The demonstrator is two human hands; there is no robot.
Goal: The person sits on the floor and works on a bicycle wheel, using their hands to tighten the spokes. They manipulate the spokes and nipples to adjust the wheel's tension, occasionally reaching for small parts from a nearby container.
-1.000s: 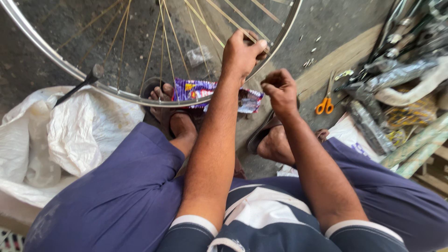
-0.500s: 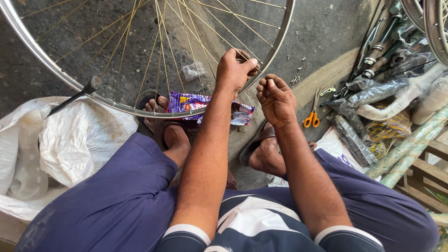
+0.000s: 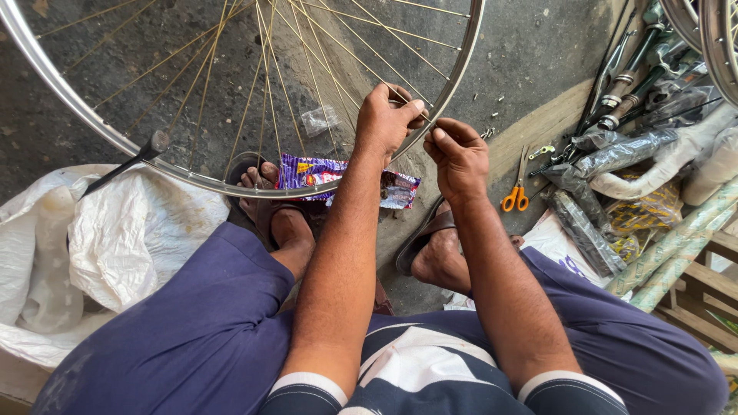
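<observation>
Silver steel bicycle wheel rim with thin brass-coloured spokes (image 3: 461,69): stands on edge on the grey concrete floor (image 3: 538,46) directly ahead of the seated person, its lower arc sweeping from upper left, past the sandalled feet, up to upper right. The spokes run from the rim up toward a hub out of view.

Left hand (image 3: 388,119): on the rim's lower-right arc, fingers curled over rim and spoke ends, pinching there; what is pinched is too small to tell.

Right hand (image 3: 460,154): just beside the left, on the near side of the rim, thumb and forefinger closed at the same spot. Both hands are equally near; the work point lies between them.

Purple foil wrapper (image 3: 311,173): flat on the floor under the rim, by the left foot.

White plastic sack (image 3: 100,238): crumpled at left, contents hidden.

Orange-handled scissors (image 3: 516,196): on the floor right of the hands, blades pointing away.

Heap of wrapped bicycle parts and tubes (image 3: 638,146): far right, well apart.
</observation>
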